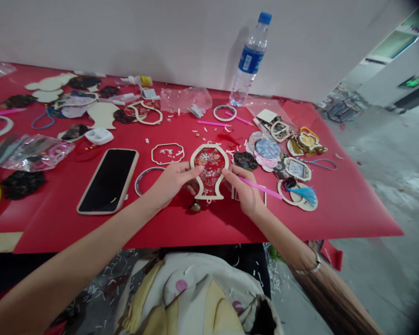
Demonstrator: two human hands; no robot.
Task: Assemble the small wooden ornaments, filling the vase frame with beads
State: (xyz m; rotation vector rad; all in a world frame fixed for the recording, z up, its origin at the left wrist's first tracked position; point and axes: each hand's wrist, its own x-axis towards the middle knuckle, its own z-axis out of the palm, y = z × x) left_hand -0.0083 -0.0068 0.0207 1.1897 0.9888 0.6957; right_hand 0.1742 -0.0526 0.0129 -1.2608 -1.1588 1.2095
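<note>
A vase-shaped wooden frame (210,170) with red patterned fabric and small beads inside lies on the red table cover (181,223). My left hand (172,181) pinches its left edge, fingers closed on the rim. My right hand (243,188) touches the right edge with a fingertip while gripping a thin pink stick (261,187) that points to the right. A small brown bead (195,207) sits just below the frame.
A phone (109,179) lies face up at left. Wooden cut-outs (167,153), rings (225,112), fabric pieces and plastic bags (38,151) are scattered around. Finished ornaments (296,170) cluster at right. A water bottle (250,58) stands by the wall. The table's edge drops off at right.
</note>
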